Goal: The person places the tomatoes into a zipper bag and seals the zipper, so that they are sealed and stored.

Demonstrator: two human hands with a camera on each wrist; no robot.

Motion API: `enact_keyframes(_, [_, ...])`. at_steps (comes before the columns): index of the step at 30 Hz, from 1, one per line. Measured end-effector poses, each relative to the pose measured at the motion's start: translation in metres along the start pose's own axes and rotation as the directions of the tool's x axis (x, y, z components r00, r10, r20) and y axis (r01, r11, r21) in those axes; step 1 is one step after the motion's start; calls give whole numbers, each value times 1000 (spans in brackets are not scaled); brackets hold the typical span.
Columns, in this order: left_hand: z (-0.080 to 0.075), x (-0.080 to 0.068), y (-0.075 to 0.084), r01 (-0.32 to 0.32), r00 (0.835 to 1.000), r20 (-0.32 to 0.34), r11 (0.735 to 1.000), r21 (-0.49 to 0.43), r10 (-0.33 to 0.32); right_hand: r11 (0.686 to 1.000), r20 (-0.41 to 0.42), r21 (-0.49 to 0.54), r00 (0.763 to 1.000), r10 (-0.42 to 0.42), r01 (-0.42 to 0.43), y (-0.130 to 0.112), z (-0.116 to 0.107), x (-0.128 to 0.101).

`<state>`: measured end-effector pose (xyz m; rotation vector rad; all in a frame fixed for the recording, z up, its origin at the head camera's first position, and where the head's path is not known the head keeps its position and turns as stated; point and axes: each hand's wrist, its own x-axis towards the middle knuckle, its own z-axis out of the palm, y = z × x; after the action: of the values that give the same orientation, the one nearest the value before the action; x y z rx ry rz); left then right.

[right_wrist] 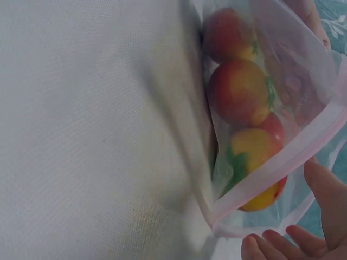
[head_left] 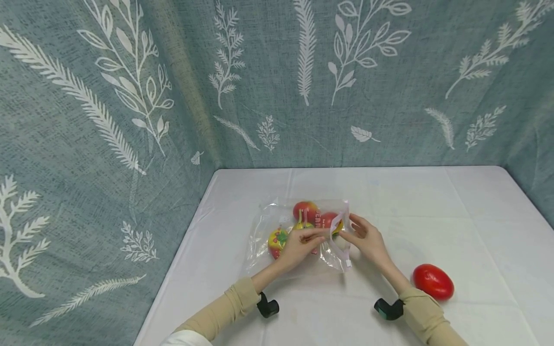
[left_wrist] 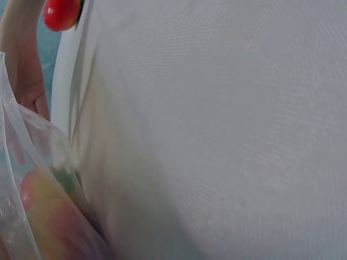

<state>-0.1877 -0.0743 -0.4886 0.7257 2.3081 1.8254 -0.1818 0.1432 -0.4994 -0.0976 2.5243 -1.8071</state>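
Beige sleeves come in from the near edge of the white table, each with a dark wrist camera strapped below it, and both hands meet over a clear plastic bag lying flat near the middle of the cloth. To the near right, well apart from the bag, one loose red fruit rests on the table by the right forearm; it also shows as a red blob in the left wrist view. The left hand lies on top of the bag with its fingers curled toward the opening, and appears to pinch the nearer lip of the pale pink zip strip. The right hand faces it from the other side, fingertips drawn together on the strip so that the mouth is held up and parted; in the right wrist view the fingers sit just beside the open strip, though how firmly they grip cannot be told there. Inside the bag lie several red-and-yellow fruits, touching one another; the right wrist view shows three or four stacked against the opening. Judging from this, most of the fruit is already bagged, the mouth is not yet sealed, and the one piece outside remains. Behind the table hangs a teal curtain printed with white leaves.
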Motion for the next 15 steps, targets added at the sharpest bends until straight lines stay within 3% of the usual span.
enact_keyframes(8, [0,1,0,23,1000,2,1000,-10,-23,1000,-6,-14,1000,-3,3,-3,-2,-1])
enact_keyframes(15, [-2,-4,25,19,1000,-2,1000,-16,-19,1000,-6,-23,1000,9,-9,-6,-6,-3])
